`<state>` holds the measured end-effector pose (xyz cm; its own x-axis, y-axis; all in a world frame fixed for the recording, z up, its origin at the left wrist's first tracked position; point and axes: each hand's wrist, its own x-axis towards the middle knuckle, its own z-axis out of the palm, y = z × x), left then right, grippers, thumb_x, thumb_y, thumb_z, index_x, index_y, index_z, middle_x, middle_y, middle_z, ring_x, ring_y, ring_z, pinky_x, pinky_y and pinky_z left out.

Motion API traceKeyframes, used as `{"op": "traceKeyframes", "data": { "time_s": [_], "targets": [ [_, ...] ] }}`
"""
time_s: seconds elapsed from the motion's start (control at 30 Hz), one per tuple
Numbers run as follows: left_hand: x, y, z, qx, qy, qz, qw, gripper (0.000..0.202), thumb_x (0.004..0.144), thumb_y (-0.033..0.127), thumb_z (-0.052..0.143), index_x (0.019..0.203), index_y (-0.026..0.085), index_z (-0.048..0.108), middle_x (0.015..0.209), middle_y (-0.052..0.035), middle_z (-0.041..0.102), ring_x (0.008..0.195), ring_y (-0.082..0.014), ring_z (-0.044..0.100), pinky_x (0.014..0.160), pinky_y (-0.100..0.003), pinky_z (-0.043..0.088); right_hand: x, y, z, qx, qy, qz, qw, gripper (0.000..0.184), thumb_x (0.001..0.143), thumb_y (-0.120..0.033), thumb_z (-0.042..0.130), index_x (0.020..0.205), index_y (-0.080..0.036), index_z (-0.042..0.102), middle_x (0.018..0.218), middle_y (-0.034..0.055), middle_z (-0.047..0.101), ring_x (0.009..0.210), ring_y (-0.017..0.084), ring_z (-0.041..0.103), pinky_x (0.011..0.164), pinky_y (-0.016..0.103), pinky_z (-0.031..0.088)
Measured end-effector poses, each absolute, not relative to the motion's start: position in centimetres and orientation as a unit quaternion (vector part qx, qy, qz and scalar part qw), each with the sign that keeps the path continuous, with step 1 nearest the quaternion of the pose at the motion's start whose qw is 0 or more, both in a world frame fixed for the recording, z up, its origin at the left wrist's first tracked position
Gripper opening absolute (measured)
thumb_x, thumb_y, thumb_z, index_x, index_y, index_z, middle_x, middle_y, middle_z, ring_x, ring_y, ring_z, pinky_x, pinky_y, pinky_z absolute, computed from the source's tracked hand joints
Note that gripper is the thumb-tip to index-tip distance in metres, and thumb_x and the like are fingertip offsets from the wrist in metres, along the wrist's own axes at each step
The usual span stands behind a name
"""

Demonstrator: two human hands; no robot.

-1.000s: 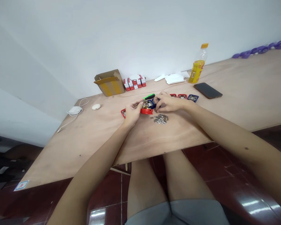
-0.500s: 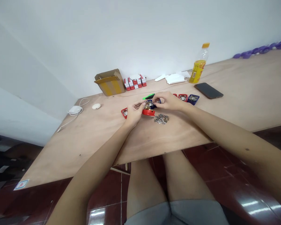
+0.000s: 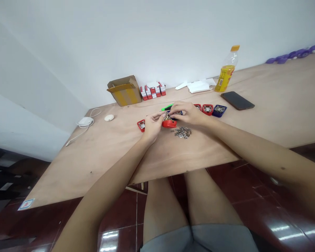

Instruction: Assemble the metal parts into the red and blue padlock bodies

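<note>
My left hand [image 3: 154, 126] is closed on a red plastic casing [image 3: 169, 124] with metal fittings inside, held just above the table. The fingers of my right hand [image 3: 183, 112] are pinched together at the metal fittings; whatever lies between them is too small to name. Below the casing lies a loose pile of small screws and metal rings [image 3: 183, 132]. Another red casing [image 3: 141, 125] rests left of my left hand, partly covered by it. Behind my right hand sits a blue casing [image 3: 179, 113], mostly hidden. A green and black screwdriver [image 3: 167, 107] lies just beyond my hands.
Right of my hands stand a red casing [image 3: 207, 109] and a blue casing [image 3: 219, 110]. Farther back are a phone [image 3: 237, 100], a drink bottle [image 3: 226, 71], white papers [image 3: 199, 85], small red-white boxes [image 3: 152, 91] and an open cardboard box [image 3: 125, 94]. A white cable [image 3: 80, 129] lies left.
My right fingers have moved left and closed in on the metal fittings of the red casing in my left hand. The whole view has shifted slightly.
</note>
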<state>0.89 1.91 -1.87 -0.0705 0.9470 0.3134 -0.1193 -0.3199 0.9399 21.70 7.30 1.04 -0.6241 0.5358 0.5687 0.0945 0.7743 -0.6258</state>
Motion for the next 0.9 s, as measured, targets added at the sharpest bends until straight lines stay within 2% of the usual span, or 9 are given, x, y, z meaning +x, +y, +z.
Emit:
{"op": "traceKeyframes", "data": {
  "time_s": [0.2, 0.43, 0.63, 0.9],
  "targets": [
    [1.19, 1.59, -1.56, 0.52, 0.378, 0.627, 0.441, 0.041, 0.073, 0.049, 0.095, 0.097, 0.017, 0.086, 0.104, -0.0128, 0.085, 0.101, -0.0284, 0.081, 0.093, -0.039, 0.064, 21.5, 8.01, 0.26, -0.137, -0.866, 0.211, 0.431, 0.014, 0.1, -0.03, 0.071, 0.104, -0.029, 0.084, 0.102, 0.0068, 0.077, 0.098, 0.027, 0.07, 0.093, 0.049, 0.057],
    [1.13, 1.84, -1.83, 0.502, 0.377, 0.631, 0.457, 0.042, 0.072, 0.049, 0.096, 0.097, 0.017, 0.086, 0.103, -0.0122, 0.085, 0.101, -0.0277, 0.081, 0.095, -0.039, 0.063, 21.57, 7.88, 0.24, -0.137, -0.873, 0.187, 0.429, 0.015, 0.101, -0.028, 0.07, 0.107, -0.029, 0.083, 0.107, 0.0063, 0.079, 0.102, 0.026, 0.072, 0.095, 0.047, 0.059],
    [1.13, 1.94, -1.81, 0.491, 0.37, 0.631, 0.473, 0.044, 0.069, 0.047, 0.098, 0.096, 0.015, 0.085, 0.102, -0.0141, 0.085, 0.102, -0.0289, 0.081, 0.096, -0.041, 0.062, 21.51, 7.57, 0.57, -0.135, -0.873, 0.178, 0.432, 0.013, 0.1, -0.026, 0.069, 0.1, -0.026, 0.082, 0.099, 0.0065, 0.078, 0.096, 0.026, 0.072, 0.09, 0.046, 0.058],
    [1.02, 1.87, -1.75, 0.503, 0.367, 0.623, 0.473, 0.043, 0.072, 0.048, 0.096, 0.099, 0.016, 0.085, 0.105, -0.0129, 0.085, 0.106, -0.0292, 0.08, 0.095, -0.04, 0.063, 21.58, 7.4, 0.79, -0.13, -0.881, 0.163, 0.424, 0.014, 0.1, -0.022, 0.066, 0.104, -0.024, 0.08, 0.102, 0.0077, 0.077, 0.096, 0.025, 0.071, 0.089, 0.045, 0.057]
  ]
}}
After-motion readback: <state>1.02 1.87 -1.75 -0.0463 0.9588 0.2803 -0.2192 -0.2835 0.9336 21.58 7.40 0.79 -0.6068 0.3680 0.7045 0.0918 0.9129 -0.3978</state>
